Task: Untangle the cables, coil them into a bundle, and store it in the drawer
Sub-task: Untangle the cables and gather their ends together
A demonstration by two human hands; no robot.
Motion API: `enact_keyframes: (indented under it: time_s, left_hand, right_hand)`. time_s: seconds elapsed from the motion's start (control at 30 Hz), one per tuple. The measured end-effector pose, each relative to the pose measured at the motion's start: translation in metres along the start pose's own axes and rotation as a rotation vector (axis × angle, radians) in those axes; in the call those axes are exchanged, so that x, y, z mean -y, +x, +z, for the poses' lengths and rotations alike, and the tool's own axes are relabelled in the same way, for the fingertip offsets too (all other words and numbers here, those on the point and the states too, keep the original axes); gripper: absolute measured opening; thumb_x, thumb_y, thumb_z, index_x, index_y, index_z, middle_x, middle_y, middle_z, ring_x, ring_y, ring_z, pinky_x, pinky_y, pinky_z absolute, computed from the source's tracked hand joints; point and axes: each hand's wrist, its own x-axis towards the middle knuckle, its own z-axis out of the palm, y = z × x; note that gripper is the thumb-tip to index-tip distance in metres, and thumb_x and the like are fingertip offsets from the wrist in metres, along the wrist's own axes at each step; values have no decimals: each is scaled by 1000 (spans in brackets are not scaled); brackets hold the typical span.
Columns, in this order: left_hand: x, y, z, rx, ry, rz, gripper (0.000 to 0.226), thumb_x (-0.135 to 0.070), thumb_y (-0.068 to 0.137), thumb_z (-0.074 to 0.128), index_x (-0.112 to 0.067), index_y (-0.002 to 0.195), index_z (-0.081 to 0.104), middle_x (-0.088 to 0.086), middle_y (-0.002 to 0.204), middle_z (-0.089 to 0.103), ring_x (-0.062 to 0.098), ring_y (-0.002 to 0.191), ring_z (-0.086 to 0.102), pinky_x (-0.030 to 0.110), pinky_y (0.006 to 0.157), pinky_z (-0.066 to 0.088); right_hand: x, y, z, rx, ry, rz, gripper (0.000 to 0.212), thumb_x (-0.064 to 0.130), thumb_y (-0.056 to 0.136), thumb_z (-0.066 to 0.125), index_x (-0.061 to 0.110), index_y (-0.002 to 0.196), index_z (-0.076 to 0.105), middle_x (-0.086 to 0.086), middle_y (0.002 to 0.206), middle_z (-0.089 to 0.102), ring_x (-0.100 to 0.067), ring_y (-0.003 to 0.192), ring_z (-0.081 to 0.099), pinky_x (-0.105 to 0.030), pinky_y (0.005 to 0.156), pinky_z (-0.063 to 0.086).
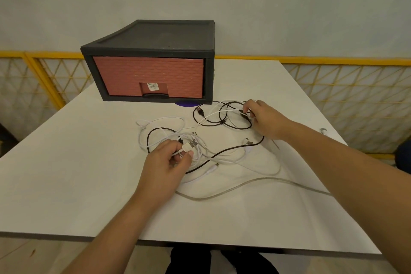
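Observation:
A tangle of white and black cables (213, 140) lies spread over the middle of the white table (66, 173). My left hand (166, 162) pinches a white cable just behind its USB plug (190, 144). Farther back, my right hand (264, 118) grips the black cable loops (222, 118) together with a white strand. A thicker grey-white cable (244, 184) trails toward the right under my right forearm. The drawer unit (151, 62) stands at the back, its pink drawer front (149, 75) closed.
A purple disc (186, 103) peeks out from under the drawer unit's front edge. A small metal piece (323, 130) lies near the table's right edge. Yellow mesh fencing (344, 95) runs behind the table, against a pale wall.

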Motion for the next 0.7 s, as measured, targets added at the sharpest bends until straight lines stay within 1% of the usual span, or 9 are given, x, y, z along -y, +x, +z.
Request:
enact_keyframes:
  time_s: [0.07, 0.17, 0.23, 0.3, 0.37, 0.47, 0.53, 0.6, 0.7]
  left_hand:
    - [0, 0, 0, -2, -3, -1, 23, -32, 82, 59, -19, 64, 50, -16, 65, 47, 7, 62, 45, 12, 58, 32]
    - [1, -1, 0, -7, -7, -11, 23, -32, 81, 60, -21, 64, 49, -12, 64, 45, 7, 62, 45, 13, 58, 32]
    - [1, -1, 0, -8, -2, -11, 23, -32, 81, 60, -24, 63, 47, -13, 64, 46, 7, 62, 45, 13, 58, 31]
    - [1, 0, 0, -8, -1, -13, 23, -32, 81, 60, -26, 62, 47, -16, 65, 47, 7, 62, 45, 13, 58, 31]
    - [1, 0, 0, -9, -5, -19, 23, -32, 81, 60, -28, 62, 48, -17, 65, 48, 7, 61, 46, 13, 57, 32]
    - [1, 0, 0, -10, -8, -27, 22, -31, 81, 60, -28, 62, 49, -17, 65, 50, 7, 62, 48, 13, 57, 33]
    - [0, -1, 0, -8, -16, -31, 21, -31, 81, 60, -26, 63, 49, -16, 65, 49, 7, 62, 47, 13, 57, 33]
    - [-2, -1, -1, -8, -42, -42, 22, -31, 81, 59, -22, 63, 49, -15, 63, 47, 7, 60, 45, 13, 56, 32]
    - [-4, -1, -4, -59, -126, -110, 29, -30, 81, 58, -9, 65, 46, -12, 59, 40, 5, 57, 37, 16, 54, 29]
  right_hand:
    - [1, 0, -2, 39, -23, -13, 44, -8, 86, 41, 15, 121, 53, -6, 107, 43, -26, 98, 50, -31, 82, 42]
    - [5, 1, -7, 64, 12, 39, 39, -7, 87, 41, 11, 114, 62, -5, 103, 51, -26, 100, 52, -24, 75, 35]
    - [4, 1, -12, 64, 167, 142, 36, -6, 88, 40, 12, 106, 65, -7, 102, 55, -24, 93, 53, -25, 74, 38]
    - [3, -1, -17, 62, 377, 217, 35, -7, 88, 37, 14, 97, 63, -9, 92, 54, -23, 81, 53, -31, 71, 42]
    - [3, -3, -24, 58, 535, 248, 29, -5, 92, 40, 14, 100, 60, -6, 82, 52, -19, 72, 53, -30, 67, 43]
    - [3, -2, -35, 21, 728, 287, 18, 9, 97, 47, 17, 109, 59, -3, 90, 56, -14, 70, 55, -26, 67, 40]
    - [1, 1, -44, -8, 812, 335, 21, 10, 97, 46, 22, 107, 60, -3, 98, 60, -16, 75, 55, -25, 66, 39]
    - [-1, 4, -51, -30, 779, 361, 27, 4, 95, 43, 21, 106, 60, -5, 101, 63, -14, 75, 53, -22, 61, 37]
    - [1, 2, -61, -42, 411, 301, 26, 4, 96, 43, 16, 107, 64, -5, 99, 62, -11, 77, 51, -19, 58, 35]
